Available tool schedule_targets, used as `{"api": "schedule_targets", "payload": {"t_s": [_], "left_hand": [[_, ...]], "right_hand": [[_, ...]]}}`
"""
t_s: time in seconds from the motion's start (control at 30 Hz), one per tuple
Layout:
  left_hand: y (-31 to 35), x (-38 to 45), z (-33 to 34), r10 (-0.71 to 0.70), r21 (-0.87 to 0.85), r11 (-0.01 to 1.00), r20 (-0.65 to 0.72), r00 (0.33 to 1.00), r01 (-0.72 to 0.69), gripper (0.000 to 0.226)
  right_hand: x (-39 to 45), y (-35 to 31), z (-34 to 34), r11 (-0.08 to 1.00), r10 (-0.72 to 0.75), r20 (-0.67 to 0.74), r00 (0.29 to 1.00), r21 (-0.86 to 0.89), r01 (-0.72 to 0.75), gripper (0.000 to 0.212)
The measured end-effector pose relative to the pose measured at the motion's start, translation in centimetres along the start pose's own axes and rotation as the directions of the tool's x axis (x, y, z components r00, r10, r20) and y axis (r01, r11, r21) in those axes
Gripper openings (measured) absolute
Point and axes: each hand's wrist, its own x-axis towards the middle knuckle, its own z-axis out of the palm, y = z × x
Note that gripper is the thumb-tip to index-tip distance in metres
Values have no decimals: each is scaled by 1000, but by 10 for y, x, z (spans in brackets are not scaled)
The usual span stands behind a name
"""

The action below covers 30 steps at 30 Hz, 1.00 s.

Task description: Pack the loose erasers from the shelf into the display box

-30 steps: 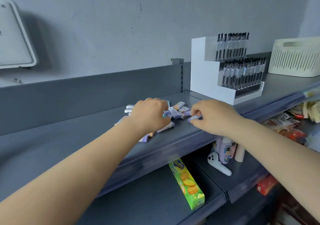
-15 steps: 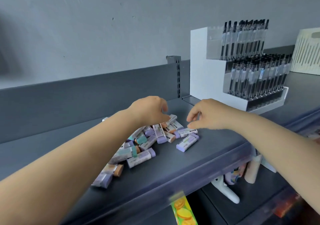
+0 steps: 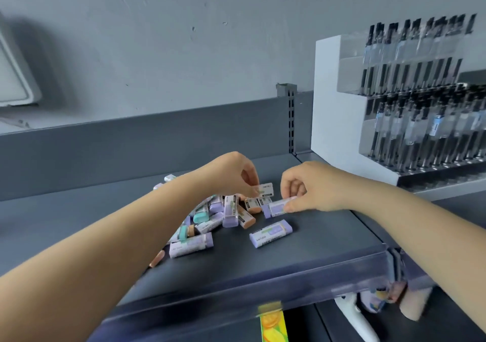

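Several loose erasers [image 3: 210,218] in purple, teal and orange lie heaped on the dark grey shelf [image 3: 302,252]. My left hand [image 3: 234,173] pinches a white-sleeved eraser [image 3: 266,189] at the far edge of the heap. Just right of it, my right hand [image 3: 307,186] grips a purple eraser [image 3: 276,207] between thumb and fingers, lifted slightly off the shelf. One purple eraser [image 3: 271,233] lies alone in front of the heap. No display box for erasers is in view.
A white tiered stand of black pens [image 3: 410,110] occupies the shelf at right. The shelf's back panel [image 3: 131,142] rises behind the heap. Below the front edge, a yellow-green packet [image 3: 273,323] and other goods [image 3: 381,299] sit on a lower shelf.
The view has moved closer to the heap. My right hand has closed on a purple eraser and lifted it. My left hand has taken hold of a white-sleeved eraser.
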Motion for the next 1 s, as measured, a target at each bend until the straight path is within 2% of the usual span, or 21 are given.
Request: {"api": "schedule_targets", "payload": {"t_s": [0.17,0.37,0.6,0.77,1.0], "left_hand": [[10,-15,-6,-73,-145,988,-178,981,47,10],[4,-60,-16,-282,-324,932,-355,891,166,9],[-11,-132,-15,-441,-414,873,-444,780,257,12],[-36,-193,-26,-532,-468,828,-478,698,311,6],[-88,-293,-46,-607,-487,786,-492,624,380,2]], "right_hand": [[-1,8,-7,969,-46,-204,978,230,94,10],[2,-10,-2,874,-97,-346,933,419,246,8],[7,-66,24,795,-250,-323,913,470,384,8],[12,-121,46,748,-324,-283,903,507,428,7],[26,-216,95,646,-401,-232,886,615,453,6]]}}
